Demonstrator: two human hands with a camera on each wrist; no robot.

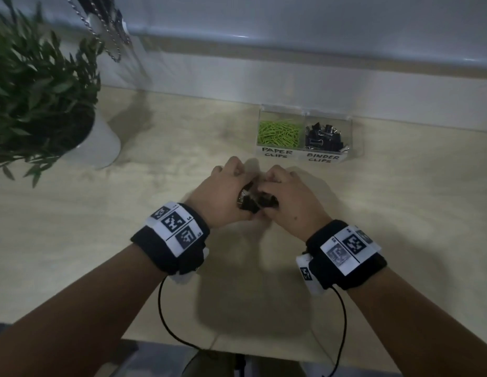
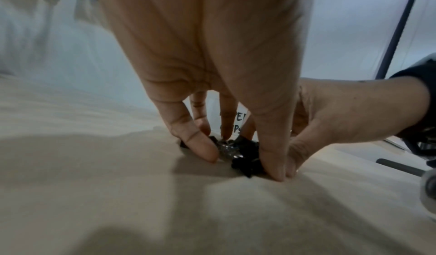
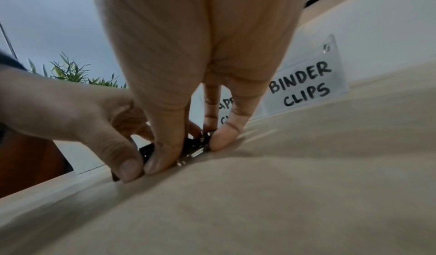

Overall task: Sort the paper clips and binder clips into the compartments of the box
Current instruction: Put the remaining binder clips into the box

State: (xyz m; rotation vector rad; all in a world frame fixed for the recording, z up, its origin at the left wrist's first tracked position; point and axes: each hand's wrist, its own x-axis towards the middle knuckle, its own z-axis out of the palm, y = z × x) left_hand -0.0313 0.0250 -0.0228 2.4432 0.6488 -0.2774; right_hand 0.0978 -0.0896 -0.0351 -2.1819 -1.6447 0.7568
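Left hand: the left hand [image 1: 223,197] is on the bench [image 1: 101,227], fingers curled down around the left side of a pile of black binder clips [image 1: 257,204]; fingertips [image 2: 205,152] touch the bench surface
Right hand: the right hand [image 1: 287,198] is cupped against the right side of the same pile, fingers bent; its thumb [image 3: 162,158] lies just beside the left thumb [image 3: 128,171] at the near edge of the pile
Pile position: between the two hands, enclosed on both sides, resting on the bench; near the box, in front of its left half
Pile count: cannot be counted; the clips are bunched and mostly covered by the hands
Box: one clear two-compartment box [image 1: 304,156] stands near the rear wall, apart from the hands
Left compartment: labelled PAPER CLIPS; holds a heap of green paper clips [image 1: 279,133], too many and too tangled to count
Right compartment: labelled BINDER CLIPS; holds a heap of sorted binder clips [image 1: 325,137], black with silver handles, number not countable
Other items: one potted plant [image 1: 41,104] in a white pot at the far left of the bench; two wrist bands, one on each wrist, with printed markers
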